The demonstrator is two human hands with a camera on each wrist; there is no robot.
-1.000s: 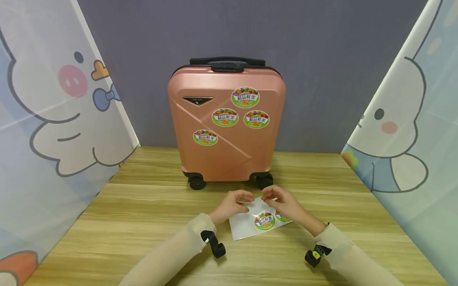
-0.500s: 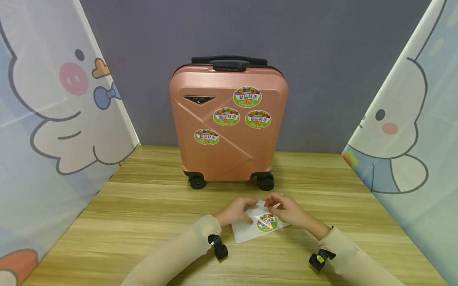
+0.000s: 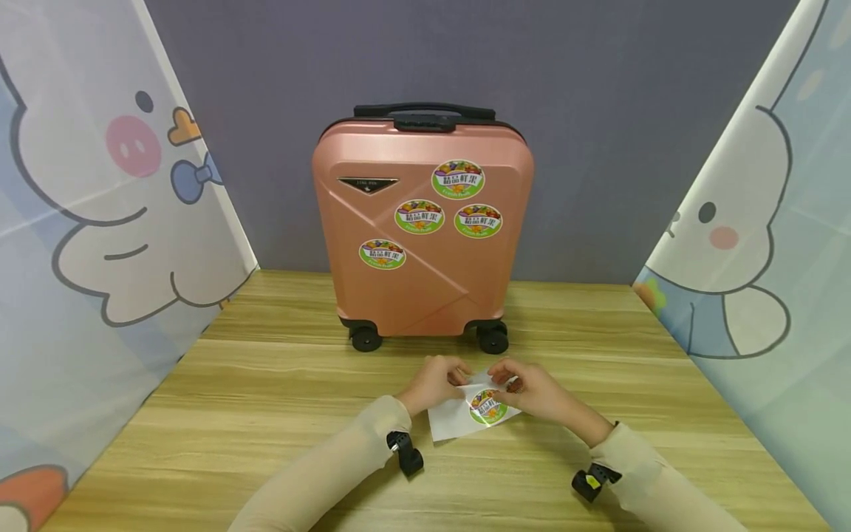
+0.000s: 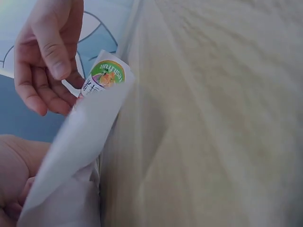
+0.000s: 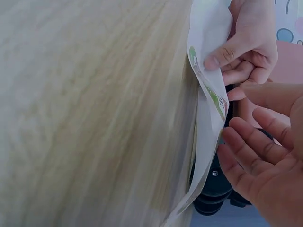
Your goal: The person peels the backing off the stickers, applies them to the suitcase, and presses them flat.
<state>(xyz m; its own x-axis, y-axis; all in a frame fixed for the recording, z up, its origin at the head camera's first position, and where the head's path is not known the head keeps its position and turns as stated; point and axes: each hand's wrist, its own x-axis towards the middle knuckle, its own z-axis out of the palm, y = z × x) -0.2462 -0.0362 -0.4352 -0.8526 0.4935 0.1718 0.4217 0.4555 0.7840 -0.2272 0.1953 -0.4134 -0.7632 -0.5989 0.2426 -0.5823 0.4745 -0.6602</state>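
Note:
A white sheet of stickers [image 3: 448, 423] is lifted and bent above the table, bearing an oval fruit sticker [image 3: 488, 408] with a green rim. My left hand [image 3: 435, 383] grips the sheet's far left part, thumb pressed on its face and fingers curled behind, as the right wrist view shows. My right hand [image 3: 535, 391] is at the sheet's right side, its thumb tip right by the sticker's edge. In the right wrist view its fingers [image 5: 255, 146] spread loosely along the sheet's edge, apart from the thumb. A second sticker is mostly hidden by that hand.
Behind the hands a pink suitcase [image 3: 425, 295] stands upright on the wooden table [image 3: 266, 414], several matching oval stickers on its front. A grey panel [image 3: 598, 148] closes the back. Cartoon-printed cloths [image 3: 133, 244] line both sides.
The right hand has moved inward over the sheet, now covering the right sticker. The left hand shifted slightly right, then back and up, and the sheet is now more bent. The suitcase stays put.

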